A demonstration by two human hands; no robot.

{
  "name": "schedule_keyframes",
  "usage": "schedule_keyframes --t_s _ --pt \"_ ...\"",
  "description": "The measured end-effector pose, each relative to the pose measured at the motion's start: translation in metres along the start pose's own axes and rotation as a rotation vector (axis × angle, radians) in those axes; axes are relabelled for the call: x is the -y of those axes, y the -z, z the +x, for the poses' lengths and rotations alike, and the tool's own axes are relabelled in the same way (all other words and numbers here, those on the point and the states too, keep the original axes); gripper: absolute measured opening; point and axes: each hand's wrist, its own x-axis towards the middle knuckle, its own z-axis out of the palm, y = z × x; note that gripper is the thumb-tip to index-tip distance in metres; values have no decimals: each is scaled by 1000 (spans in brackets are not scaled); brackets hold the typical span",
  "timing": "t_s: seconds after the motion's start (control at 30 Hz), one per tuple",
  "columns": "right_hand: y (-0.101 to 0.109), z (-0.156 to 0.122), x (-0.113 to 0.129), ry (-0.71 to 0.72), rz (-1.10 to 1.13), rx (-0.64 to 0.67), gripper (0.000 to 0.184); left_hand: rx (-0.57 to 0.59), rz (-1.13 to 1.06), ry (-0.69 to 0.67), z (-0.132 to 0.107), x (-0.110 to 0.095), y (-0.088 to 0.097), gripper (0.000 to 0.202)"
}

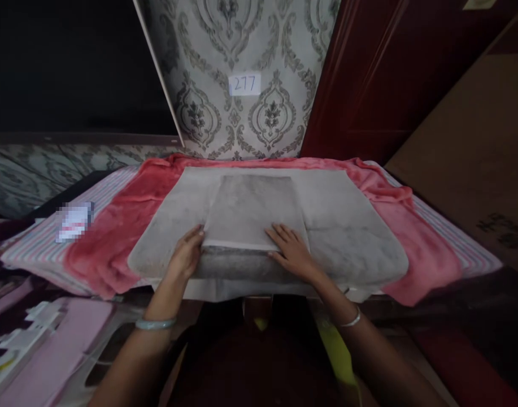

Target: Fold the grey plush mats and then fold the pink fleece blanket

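Note:
A smooth grey rectangular cloth (254, 209) lies flat on top of a larger, pale grey cloth (352, 237) with a thick, rounded front edge. My left hand (186, 253) is at the left front corner of the rectangle, with thumb and fingers closed together on its edge. On the rectangle's right front part rests my right hand (293, 253), palm down with the fingers spread. Part of the front edge is covered by that hand.
A red plush blanket (110, 237) and a striped cloth (457, 237) lie beneath on the table. A blurred-out item (74, 221) sits at left. Behind are a dark screen (72, 68), patterned wall and red door (369, 73); a cardboard panel (474, 141) leans at right.

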Motion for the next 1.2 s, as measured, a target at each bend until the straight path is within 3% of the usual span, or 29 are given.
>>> schedule_keyframes --t_s 0.13,0.3,0.43,0.53,0.6,0.73,0.8,0.9,1.07,1.2 --pt "-5 -18 21 -75 -19 -62 64 120 -320 133 -25 -1 -17 15" --pt "-11 -20 27 -101 37 -153 64 190 -452 163 -45 3 -52 13" --pt "-13 -31 28 -112 357 -382 53 180 -543 221 -50 1 -74 15" --pt "-17 -47 33 -212 728 -529 43 176 -573 318 -52 -6 -93 17" --pt "-21 -57 37 -300 1015 -467 41 118 -623 350 -54 -12 -107 22" --pt "-29 -67 43 -409 1571 -193 46 -76 -789 416 -55 -25 -131 19" --pt "-30 -66 44 -414 1809 -122 49 -158 -828 454 -54 -33 -137 21" --pt "-27 -55 47 -342 2091 -114 41 -166 -867 456 -53 -46 -140 23" --pt "-17 -28 58 -255 2329 -275 24 -119 -922 396 -66 -57 -140 27" --pt "-10 -19 55 -316 2385 -453 28 -119 -876 362 -81 -45 -132 35"
